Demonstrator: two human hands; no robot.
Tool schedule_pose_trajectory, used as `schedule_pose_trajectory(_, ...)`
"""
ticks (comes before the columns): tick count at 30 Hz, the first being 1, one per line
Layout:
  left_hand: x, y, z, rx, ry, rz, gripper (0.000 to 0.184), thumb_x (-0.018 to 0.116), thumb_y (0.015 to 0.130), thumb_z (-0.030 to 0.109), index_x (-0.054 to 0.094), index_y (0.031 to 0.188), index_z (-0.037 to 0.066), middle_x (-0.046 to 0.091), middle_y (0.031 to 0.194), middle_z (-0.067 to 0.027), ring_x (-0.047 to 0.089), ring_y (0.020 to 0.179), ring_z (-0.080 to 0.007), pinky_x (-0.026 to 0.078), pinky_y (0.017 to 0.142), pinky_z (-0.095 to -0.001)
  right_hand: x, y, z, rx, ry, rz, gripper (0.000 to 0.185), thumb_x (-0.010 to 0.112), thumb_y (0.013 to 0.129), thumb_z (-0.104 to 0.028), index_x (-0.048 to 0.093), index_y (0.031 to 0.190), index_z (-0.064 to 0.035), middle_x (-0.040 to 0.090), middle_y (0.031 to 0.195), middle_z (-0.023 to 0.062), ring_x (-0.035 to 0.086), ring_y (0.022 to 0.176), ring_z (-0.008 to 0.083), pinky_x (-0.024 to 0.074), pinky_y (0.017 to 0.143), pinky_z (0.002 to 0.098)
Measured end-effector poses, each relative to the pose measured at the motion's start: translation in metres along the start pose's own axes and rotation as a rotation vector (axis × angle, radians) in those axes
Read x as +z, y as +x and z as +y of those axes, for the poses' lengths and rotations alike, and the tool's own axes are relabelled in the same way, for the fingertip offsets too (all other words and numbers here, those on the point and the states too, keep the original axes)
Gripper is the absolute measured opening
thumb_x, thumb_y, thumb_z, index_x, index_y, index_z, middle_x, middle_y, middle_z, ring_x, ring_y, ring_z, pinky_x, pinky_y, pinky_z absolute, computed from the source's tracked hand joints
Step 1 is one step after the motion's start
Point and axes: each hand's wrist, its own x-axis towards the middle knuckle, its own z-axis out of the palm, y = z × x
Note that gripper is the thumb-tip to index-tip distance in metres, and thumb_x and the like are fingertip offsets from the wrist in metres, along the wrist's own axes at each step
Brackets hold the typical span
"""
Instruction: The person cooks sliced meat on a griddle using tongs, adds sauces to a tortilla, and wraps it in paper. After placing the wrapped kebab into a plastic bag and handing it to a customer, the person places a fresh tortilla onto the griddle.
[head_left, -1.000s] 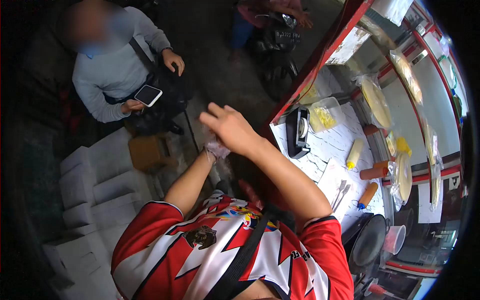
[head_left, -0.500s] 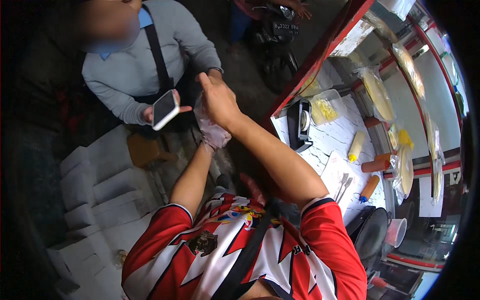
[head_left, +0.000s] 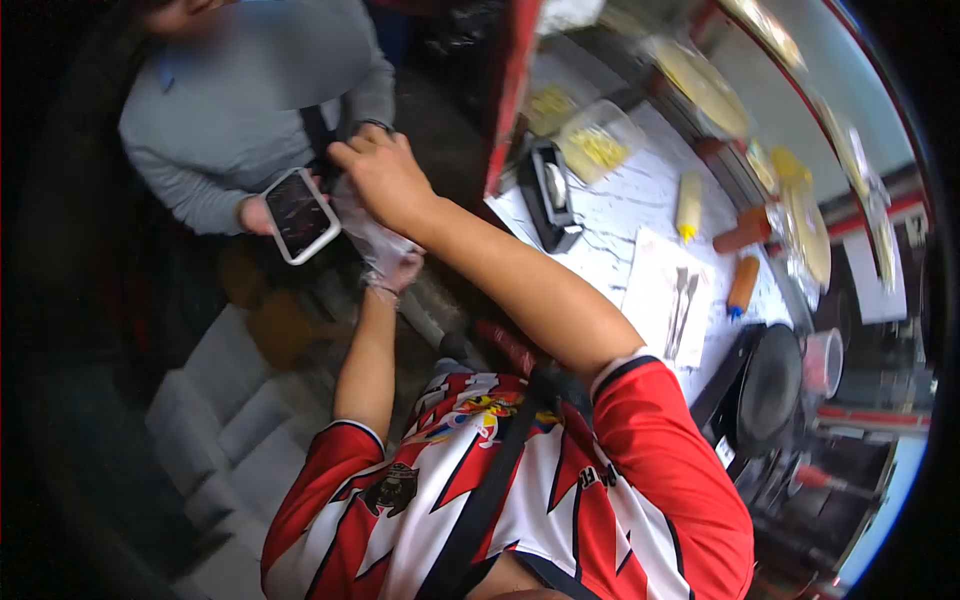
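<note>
My left hand (head_left: 398, 268) is inside a clear plastic glove (head_left: 362, 228) that looks loose and wrinkled. Its fingers are hidden under the plastic and behind my other hand. My right hand (head_left: 385, 178) is bare and lies over the far end of the glove, its fingers curled around the plastic. Just left of both hands, a facing person in a grey sweater (head_left: 190, 165) holds a white-edged smartphone (head_left: 300, 218) with its screen up.
On my right, a marbled counter (head_left: 620, 215) bears a black tape dispenser (head_left: 548, 195), a tub of yellow shreds (head_left: 598, 150), sauce bottles (head_left: 688, 205), two spatulas (head_left: 682, 310) on paper and a round black pan (head_left: 770, 385). A red post (head_left: 512, 100) edges the stall. Pale stacked blocks (head_left: 250, 420) lie lower left.
The view has turned, so the counter appears further left. Both my hands stay together on the glove, shifted left in view. The smartphone has come nearer and its screen is tilted more toward me.
</note>
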Motion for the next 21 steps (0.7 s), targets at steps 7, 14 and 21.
schedule_pose_trajectory(7, 0.063, -0.002, 0.003, 0.185, 0.458, 0.528, 0.032, 0.051, 0.106, 0.034, 0.064, 0.122, 0.008, 0.072, 0.102, -0.0070, 0.065, 0.084, -0.0186, 0.055, 0.067, -0.0286, -0.029, -0.040, 0.030, -0.048, -0.048, 0.173, 0.025, 0.062, 0.090, -0.023, 0.067, 0.112, -0.0136, 0.063, 0.120, 0.0100, 0.062, 0.108, 0.0326, 0.0490, 0.089, 0.0519)
schedule_pose_trajectory(14, 0.156, -0.010, -0.094, -1.121, 1.295, -0.125, 0.035, 0.057, 0.103, 0.027, 0.062, 0.125, 0.001, 0.073, 0.111, -0.0146, 0.071, 0.083, -0.0203, 0.058, 0.070, -0.0297, -0.188, -0.329, 0.065, 0.530, 0.035, 0.198, 0.044, 0.068, 0.077, 0.003, 0.066, 0.121, -0.0057, 0.067, 0.107, 0.0157, 0.064, 0.102, 0.0358, 0.0515, 0.090, 0.0453)
schedule_pose_trajectory(21, 0.364, 0.152, -0.267, -0.223, 2.104, -0.712, 0.035, 0.063, 0.099, 0.024, 0.069, 0.126, 0.004, 0.074, 0.116, -0.0105, 0.068, 0.105, -0.0182, 0.053, 0.095, -0.0341, -0.273, -0.488, 0.000, 0.946, -0.098, 0.268, 0.028, 0.067, 0.087, 0.002, 0.065, 0.115, -0.0010, 0.066, 0.099, 0.0178, 0.066, 0.091, 0.0359, 0.0530, 0.080, 0.0421)
